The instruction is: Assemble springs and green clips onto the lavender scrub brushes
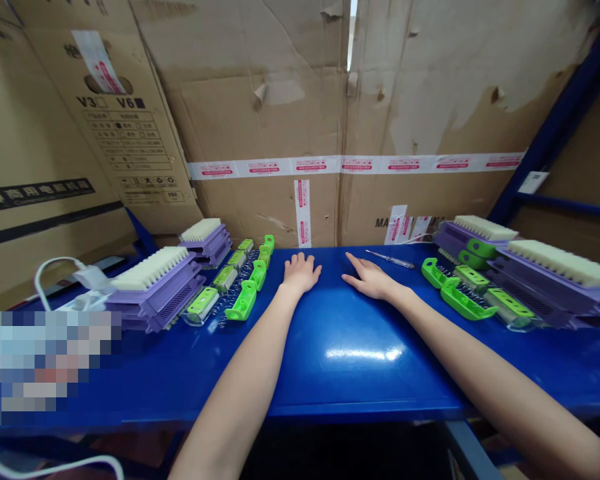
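My left grip (301,272) and right grip (373,281) rested open and empty on the desk (315,373); the screwdriver (403,262) lay unused, green covers (243,303) loose near purple blocks (147,303).

Bare blue tabletop (353,317) lies open between the green parts (241,300) and the green shells (463,297), cardboard (325,213) walling the back

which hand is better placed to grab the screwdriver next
Right, most likely: the right hand is open and close to the screwdriver, while the left hand, also open, is farther from it, beyond the right.
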### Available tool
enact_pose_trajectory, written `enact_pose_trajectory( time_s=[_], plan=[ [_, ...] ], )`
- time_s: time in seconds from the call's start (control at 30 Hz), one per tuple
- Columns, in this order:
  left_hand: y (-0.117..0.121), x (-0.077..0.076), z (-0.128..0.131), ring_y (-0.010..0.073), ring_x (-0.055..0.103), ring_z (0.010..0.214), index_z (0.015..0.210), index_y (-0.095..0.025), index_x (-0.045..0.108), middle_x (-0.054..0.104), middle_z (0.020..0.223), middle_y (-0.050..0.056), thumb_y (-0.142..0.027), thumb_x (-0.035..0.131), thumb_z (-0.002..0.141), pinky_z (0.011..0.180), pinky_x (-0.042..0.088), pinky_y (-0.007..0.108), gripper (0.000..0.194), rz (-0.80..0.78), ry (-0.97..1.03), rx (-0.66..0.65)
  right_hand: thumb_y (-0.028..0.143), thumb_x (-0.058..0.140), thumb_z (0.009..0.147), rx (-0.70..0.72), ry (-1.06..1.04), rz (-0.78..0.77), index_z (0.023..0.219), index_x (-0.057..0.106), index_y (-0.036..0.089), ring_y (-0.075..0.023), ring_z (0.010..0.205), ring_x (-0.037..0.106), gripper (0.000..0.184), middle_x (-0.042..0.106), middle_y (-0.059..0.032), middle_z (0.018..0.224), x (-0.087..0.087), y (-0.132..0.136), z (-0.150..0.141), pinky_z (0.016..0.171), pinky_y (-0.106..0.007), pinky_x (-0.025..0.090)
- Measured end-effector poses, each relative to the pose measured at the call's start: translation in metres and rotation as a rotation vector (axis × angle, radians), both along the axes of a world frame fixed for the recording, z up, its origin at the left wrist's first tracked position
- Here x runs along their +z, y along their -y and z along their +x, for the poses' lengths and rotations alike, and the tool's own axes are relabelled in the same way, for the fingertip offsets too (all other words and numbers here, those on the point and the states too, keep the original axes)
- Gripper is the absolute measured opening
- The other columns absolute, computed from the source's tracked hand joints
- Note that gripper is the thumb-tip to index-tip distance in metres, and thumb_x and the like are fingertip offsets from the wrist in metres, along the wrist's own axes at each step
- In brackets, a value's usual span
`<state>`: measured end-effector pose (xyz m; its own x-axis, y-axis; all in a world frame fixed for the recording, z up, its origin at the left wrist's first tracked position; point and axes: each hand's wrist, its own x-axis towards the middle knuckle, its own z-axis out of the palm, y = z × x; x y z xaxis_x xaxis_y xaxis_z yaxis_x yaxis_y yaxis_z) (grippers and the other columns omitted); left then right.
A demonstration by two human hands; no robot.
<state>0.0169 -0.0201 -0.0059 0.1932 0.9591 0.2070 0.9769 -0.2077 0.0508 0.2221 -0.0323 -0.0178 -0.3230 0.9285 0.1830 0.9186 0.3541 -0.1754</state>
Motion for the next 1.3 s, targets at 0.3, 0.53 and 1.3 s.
enact_pose_trajectory(
  time_s=[0.3, 0.53, 1.3],
  plan=[
    [-0.0001, 0.0005, 0.0003, 0.0295, 0.045, 0.116, 0.125, -0.019, 0.052, 0.051, 0.126, 0.014, -0.045, 0.032, 0.093, 0.092, 0.038, 0.042, 0.045, -0.002, -0.014, 0.005, 0.052, 0.037, 0.092, -0.005, 0.011, -0.011, 0.15, 0.018, 0.009, -0.0315, 0.131, 0.04, 0.075, 0.042, -0.0212, 0.141, 0.0014, 0.0005, -0.0002, 0.107, -0.043, 0.03],
    [-0.0001, 0.0003, 0.0009, 0.0303, 0.044, 0.116, 0.126, -0.018, 0.051, 0.051, 0.126, 0.015, -0.044, 0.032, 0.094, 0.092, 0.038, 0.042, 0.046, 0.0, -0.014, -0.002, 0.052, 0.035, 0.092, 0.008, 0.044, -0.019, 0.142, 0.04, 0.011, -0.0299, 0.135, 0.034, 0.065, 0.039, -0.0187, 0.145, 0.0002, -0.0013, 0.0001, 0.111, -0.043, 0.026],
    [0.0005, 0.0009, 0.0012, 0.0298, 0.043, 0.117, 0.126, -0.02, 0.051, 0.05, 0.127, 0.014, -0.045, 0.031, 0.094, 0.093, 0.038, 0.043, 0.045, -0.016, -0.016, 0.008, 0.053, 0.035, 0.093, 0.009, 0.052, -0.018, 0.139, 0.044, 0.012, -0.0296, 0.135, 0.034, 0.062, 0.04, -0.0189, 0.144, 0.0005, -0.0014, 0.0001, 0.11, -0.045, 0.026]
  ],
)
